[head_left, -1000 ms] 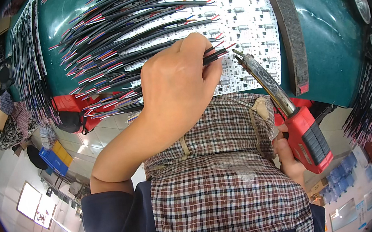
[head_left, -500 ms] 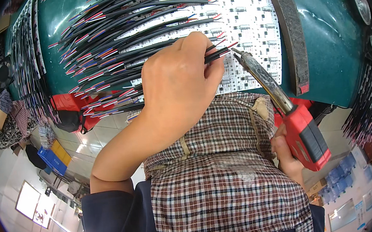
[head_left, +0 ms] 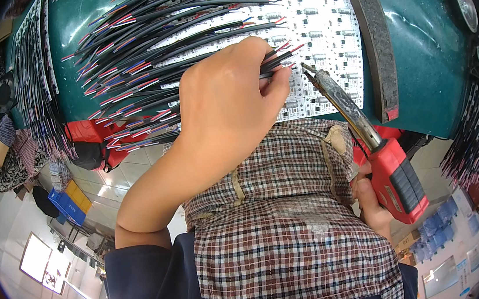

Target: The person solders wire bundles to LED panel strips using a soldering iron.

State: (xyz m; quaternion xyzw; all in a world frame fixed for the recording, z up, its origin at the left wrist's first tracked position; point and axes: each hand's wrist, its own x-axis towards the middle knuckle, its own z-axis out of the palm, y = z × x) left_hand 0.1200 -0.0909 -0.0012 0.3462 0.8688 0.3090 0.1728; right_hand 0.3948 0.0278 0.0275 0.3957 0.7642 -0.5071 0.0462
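Note:
My left hand [head_left: 228, 101] pinches a black cable [head_left: 281, 60] near its stripped end, where thin red and white wires stick out over the boards. Its fingertips are partly hidden behind the hand. A red-handled soldering iron [head_left: 396, 182] is held in my right hand [head_left: 372, 202], close to my apron. The iron's dark tip points up and left, just apart from the wire ends. Under both lies a sheet of white circuit boards [head_left: 325, 21] with small components. Several more black cables [head_left: 142, 57] lie across its left part, their coloured wire ends toward the left.
A dark, rough-faced bar [head_left: 373, 48] stands along the right side of the boards on the green table [head_left: 414, 32]. Cable bundles hang at the far left [head_left: 36, 71] and right [head_left: 474, 136]. Another person [head_left: 13, 158] sits at the left. A small fan [head_left: 4, 92] stands there.
The soldering iron has shifted slightly right and down, its tip moving off the wire ends. My left hand has moved a little left, and the wires beside its fingers lie differently.

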